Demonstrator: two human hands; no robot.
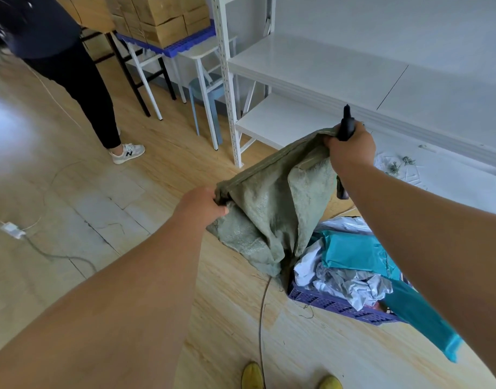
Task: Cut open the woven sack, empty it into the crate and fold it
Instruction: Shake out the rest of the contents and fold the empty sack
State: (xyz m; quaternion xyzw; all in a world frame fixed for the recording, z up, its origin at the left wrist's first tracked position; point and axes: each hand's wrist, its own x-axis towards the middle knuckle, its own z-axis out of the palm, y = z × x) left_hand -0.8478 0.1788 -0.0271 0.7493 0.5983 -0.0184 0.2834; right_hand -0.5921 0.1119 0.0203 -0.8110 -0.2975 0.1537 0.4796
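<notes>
Green woven sack (pixel 272 209) hangs limp over the purple crate (pixel 334 304), which holds teal and white parcels (pixel 350 256). Left hand (pixel 202 206) grips one seam corner; right hand (pixel 352 148) clenches the other plus a black cutter (pixel 346 123).

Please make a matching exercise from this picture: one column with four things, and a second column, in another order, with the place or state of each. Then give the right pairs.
Things:
1. woven sack
2. crate
3. black cutter
4. teal parcel

Places or states:
A. gripped in the right hand together with a sack corner
B. lying on top of the pile inside the crate
C. held up by two corners, hanging limp
D. standing on the wooden floor, heaped with parcels

Right pairs: 1-C, 2-D, 3-A, 4-B. The left hand holds the sack's other corner.
</notes>
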